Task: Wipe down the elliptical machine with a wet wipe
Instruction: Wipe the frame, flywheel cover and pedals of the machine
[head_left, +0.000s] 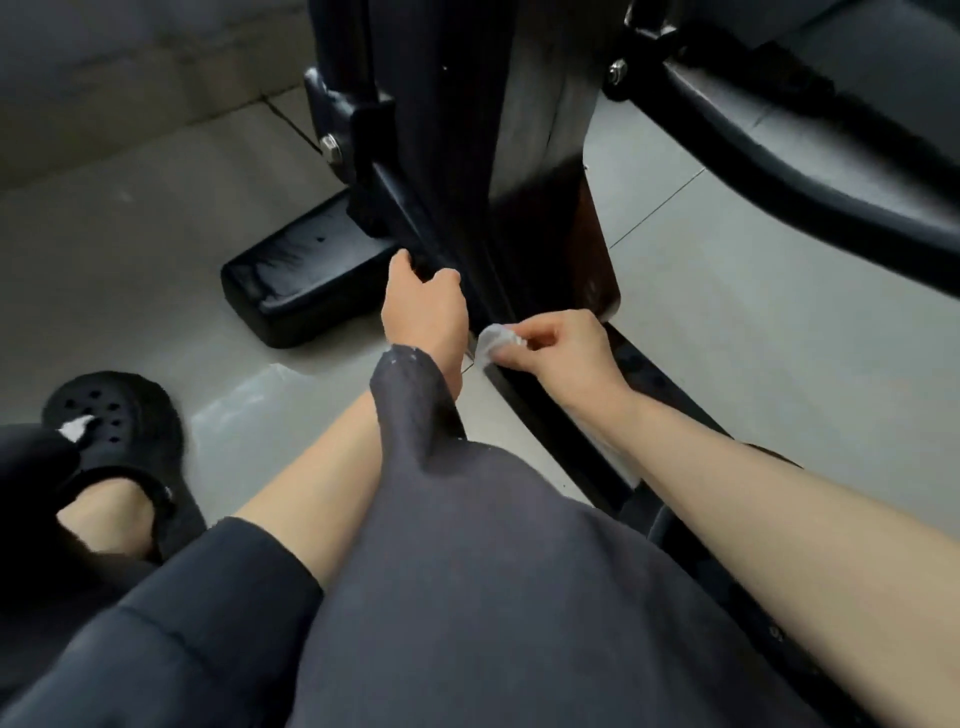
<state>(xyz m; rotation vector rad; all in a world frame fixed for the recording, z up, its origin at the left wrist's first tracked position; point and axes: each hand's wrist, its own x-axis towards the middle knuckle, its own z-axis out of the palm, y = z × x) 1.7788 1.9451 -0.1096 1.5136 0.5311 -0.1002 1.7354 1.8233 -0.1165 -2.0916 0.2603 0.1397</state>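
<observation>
The person crouches low beside the black, glossy-cased elliptical machine. The left hand curls its fingers round a black frame bar at the foot of the central housing. The right hand pinches a small crumpled white wet wipe and holds it against the machine's dark base rail, just beside the left wrist. A black rectangular foot block of the machine rests on the pale grey tiled floor to the left. A dark grey trouser knee fills the foreground — beside it, far left, a black perforated clog on the person's foot.
</observation>
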